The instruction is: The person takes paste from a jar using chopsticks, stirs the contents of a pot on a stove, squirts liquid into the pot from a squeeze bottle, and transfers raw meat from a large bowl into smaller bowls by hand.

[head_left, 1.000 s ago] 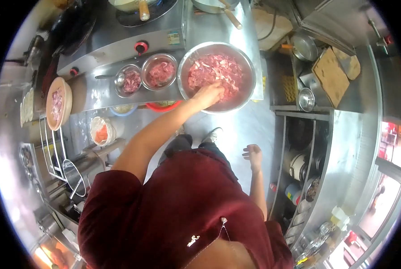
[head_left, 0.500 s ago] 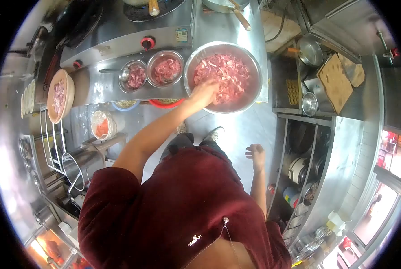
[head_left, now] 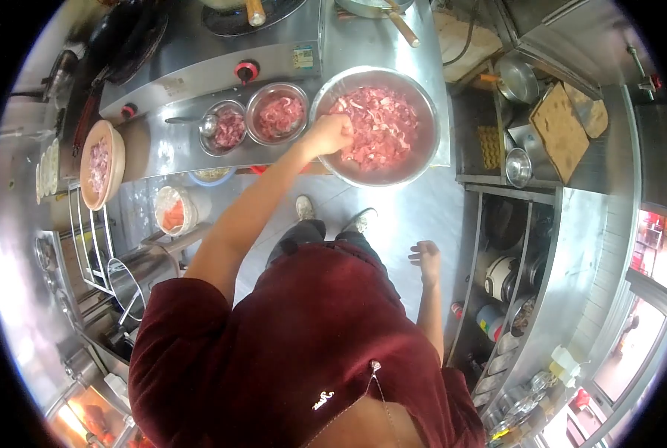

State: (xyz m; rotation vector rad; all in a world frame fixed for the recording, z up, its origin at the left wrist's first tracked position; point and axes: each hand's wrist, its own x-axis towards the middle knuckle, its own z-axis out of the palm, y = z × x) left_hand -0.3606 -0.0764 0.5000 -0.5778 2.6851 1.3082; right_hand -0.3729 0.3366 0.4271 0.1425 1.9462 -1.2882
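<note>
A large steel bowl of cut raw meat stands on the steel counter. My left hand is over its left side, at the edge of the meat. Its fingers are curled closed, and whatever they may hold is hidden. Left of the large bowl are two smaller metal bowls, a middle one and a left one, both with raw meat. A ladle rests in the left one. My right hand hangs by my side above the floor, fingers apart, holding nothing.
A stove with red knobs lies behind the small bowls. A tan bowl of meat stands at the left, near a white bucket. To the right are shelves with cookware. A wooden-handled pan is at the back.
My left hand has drawn back left and up from the middle of the meat to the bowl's left side, its fingers now curled. My right hand has barely moved.
</note>
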